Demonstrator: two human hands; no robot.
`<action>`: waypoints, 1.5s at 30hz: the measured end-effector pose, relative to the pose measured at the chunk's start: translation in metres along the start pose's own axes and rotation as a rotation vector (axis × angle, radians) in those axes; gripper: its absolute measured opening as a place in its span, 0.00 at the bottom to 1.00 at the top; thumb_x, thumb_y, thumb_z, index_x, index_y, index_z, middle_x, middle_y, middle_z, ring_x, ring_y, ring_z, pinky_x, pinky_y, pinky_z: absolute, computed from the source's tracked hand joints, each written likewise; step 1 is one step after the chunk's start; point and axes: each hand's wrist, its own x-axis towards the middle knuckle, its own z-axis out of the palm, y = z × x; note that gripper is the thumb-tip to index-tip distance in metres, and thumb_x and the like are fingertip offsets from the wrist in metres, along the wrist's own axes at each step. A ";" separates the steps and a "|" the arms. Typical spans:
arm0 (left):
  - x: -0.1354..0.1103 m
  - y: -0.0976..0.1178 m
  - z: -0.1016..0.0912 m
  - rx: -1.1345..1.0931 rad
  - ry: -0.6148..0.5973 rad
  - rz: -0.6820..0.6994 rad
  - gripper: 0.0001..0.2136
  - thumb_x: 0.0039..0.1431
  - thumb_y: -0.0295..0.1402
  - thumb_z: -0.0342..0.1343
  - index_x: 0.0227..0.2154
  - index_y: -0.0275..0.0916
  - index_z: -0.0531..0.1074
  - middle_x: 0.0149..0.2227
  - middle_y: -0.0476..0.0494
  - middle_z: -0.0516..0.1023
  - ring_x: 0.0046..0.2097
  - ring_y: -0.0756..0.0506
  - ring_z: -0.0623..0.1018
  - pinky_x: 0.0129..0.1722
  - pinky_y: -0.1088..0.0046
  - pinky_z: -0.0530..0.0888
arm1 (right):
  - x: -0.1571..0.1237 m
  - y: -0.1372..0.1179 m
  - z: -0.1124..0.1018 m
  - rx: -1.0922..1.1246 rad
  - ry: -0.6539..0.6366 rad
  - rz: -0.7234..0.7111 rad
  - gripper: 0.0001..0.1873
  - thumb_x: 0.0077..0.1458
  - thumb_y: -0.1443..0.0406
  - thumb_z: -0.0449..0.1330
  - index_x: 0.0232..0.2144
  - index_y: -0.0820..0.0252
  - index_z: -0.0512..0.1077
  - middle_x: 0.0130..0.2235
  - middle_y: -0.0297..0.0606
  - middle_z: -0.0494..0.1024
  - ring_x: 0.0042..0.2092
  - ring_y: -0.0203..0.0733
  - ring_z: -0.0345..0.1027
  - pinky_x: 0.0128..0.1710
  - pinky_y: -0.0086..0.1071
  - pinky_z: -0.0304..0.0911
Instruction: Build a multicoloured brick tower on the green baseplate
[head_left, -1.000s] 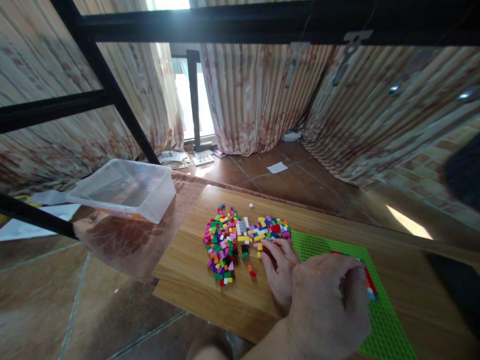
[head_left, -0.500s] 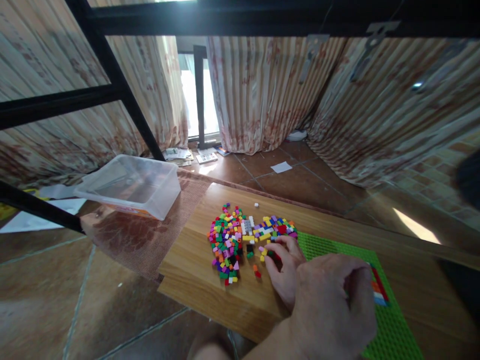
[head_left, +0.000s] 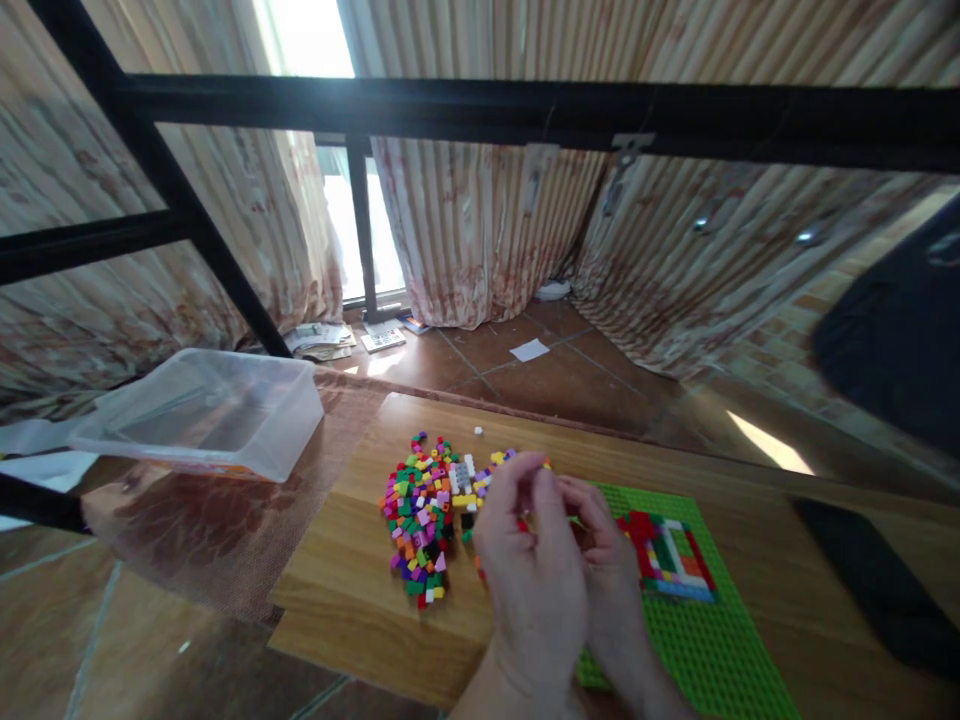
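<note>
My left hand [head_left: 529, 570] is in front, above the wooden table, with its fingers curled and drawn together. Close beside it on the right is my right hand [head_left: 611, 565], its fingers bent toward the left hand's fingertips. Bits of colour show between the fingers, but whatever they hold is too hidden to make out. Behind and left of the hands lies a pile of small coloured toy bricks [head_left: 416, 515]. To the right, a green baseplate [head_left: 720, 640] carries a flat patch of joined bricks [head_left: 675, 557] in red, white, green, orange and blue.
A dark flat slab [head_left: 877, 580] lies on the wooden table [head_left: 337, 570] at the right. One white brick [head_left: 478, 431] sits apart near the far edge. A clear plastic bin [head_left: 210, 415] stands off to the left. A black metal bar [head_left: 450, 108] crosses overhead before the curtains.
My left hand has moved left from over the baseplate, uncovering the brick patch. My right hand has drawn back from the loose bricks, and both hands are now together. The view has shifted right.
</note>
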 end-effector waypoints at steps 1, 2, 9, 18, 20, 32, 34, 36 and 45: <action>0.007 -0.001 -0.002 -0.005 0.071 -0.022 0.05 0.59 0.34 0.54 0.34 0.39 0.74 0.31 0.47 0.76 0.33 0.49 0.75 0.34 0.75 0.71 | 0.002 -0.005 -0.005 0.046 0.035 0.030 0.11 0.61 0.60 0.55 0.42 0.53 0.74 0.47 0.42 0.74 0.45 0.43 0.70 0.39 0.35 0.70; 0.012 -0.002 -0.004 -0.013 0.093 -0.062 0.05 0.57 0.34 0.57 0.31 0.38 0.73 0.30 0.48 0.75 0.32 0.50 0.74 0.32 0.77 0.70 | 0.003 -0.010 -0.010 0.096 0.071 0.054 0.10 0.60 0.60 0.56 0.42 0.53 0.74 0.47 0.42 0.74 0.46 0.43 0.70 0.40 0.35 0.70; 0.008 -0.005 -0.001 -0.325 -0.450 -0.603 0.14 0.50 0.43 0.64 0.29 0.35 0.78 0.27 0.45 0.77 0.29 0.49 0.74 0.29 0.77 0.70 | 0.007 -0.014 -0.027 0.211 0.117 0.064 0.10 0.60 0.61 0.57 0.42 0.52 0.75 0.53 0.42 0.72 0.55 0.44 0.66 0.51 0.40 0.66; 0.004 -0.005 0.008 -0.387 -0.465 -0.671 0.10 0.46 0.36 0.68 0.25 0.35 0.78 0.25 0.48 0.75 0.27 0.54 0.70 0.30 0.79 0.69 | 0.010 -0.014 -0.059 0.186 0.052 0.050 0.09 0.59 0.61 0.60 0.41 0.51 0.76 0.42 0.36 0.78 0.43 0.39 0.72 0.43 0.34 0.68; 0.001 -0.006 0.011 -0.369 -0.479 -0.681 0.10 0.45 0.36 0.69 0.25 0.35 0.79 0.24 0.48 0.75 0.26 0.54 0.70 0.29 0.80 0.69 | 0.010 -0.012 -0.067 0.219 0.057 0.059 0.07 0.58 0.62 0.61 0.39 0.51 0.77 0.39 0.35 0.78 0.41 0.38 0.72 0.41 0.32 0.68; -0.023 -0.011 0.035 -0.445 -0.481 -0.767 0.13 0.40 0.37 0.71 0.23 0.33 0.77 0.21 0.50 0.71 0.24 0.55 0.68 0.23 0.81 0.65 | 0.007 -0.006 -0.091 0.280 0.182 0.057 0.04 0.55 0.64 0.63 0.32 0.53 0.79 0.33 0.35 0.78 0.36 0.38 0.70 0.34 0.31 0.68; -0.026 -0.011 0.039 -0.461 -0.470 -0.821 0.14 0.39 0.37 0.72 0.23 0.33 0.76 0.21 0.50 0.71 0.23 0.55 0.68 0.22 0.80 0.65 | 0.006 -0.005 -0.093 0.255 0.209 0.059 0.04 0.55 0.64 0.63 0.31 0.53 0.79 0.33 0.35 0.78 0.36 0.38 0.70 0.34 0.32 0.69; -0.028 -0.011 0.042 -0.465 -0.468 -0.872 0.15 0.37 0.37 0.72 0.23 0.33 0.76 0.21 0.50 0.71 0.23 0.55 0.68 0.22 0.80 0.64 | 0.004 -0.003 -0.095 0.230 0.227 0.061 0.05 0.55 0.64 0.63 0.31 0.54 0.79 0.33 0.36 0.78 0.36 0.39 0.70 0.35 0.32 0.69; -0.027 -0.017 0.046 -0.462 -0.395 -0.951 0.13 0.40 0.34 0.71 0.21 0.33 0.72 0.21 0.50 0.71 0.21 0.56 0.66 0.20 0.82 0.62 | 0.004 -0.002 -0.106 0.255 0.407 0.098 0.04 0.54 0.63 0.64 0.33 0.52 0.80 0.33 0.34 0.79 0.36 0.37 0.72 0.35 0.30 0.68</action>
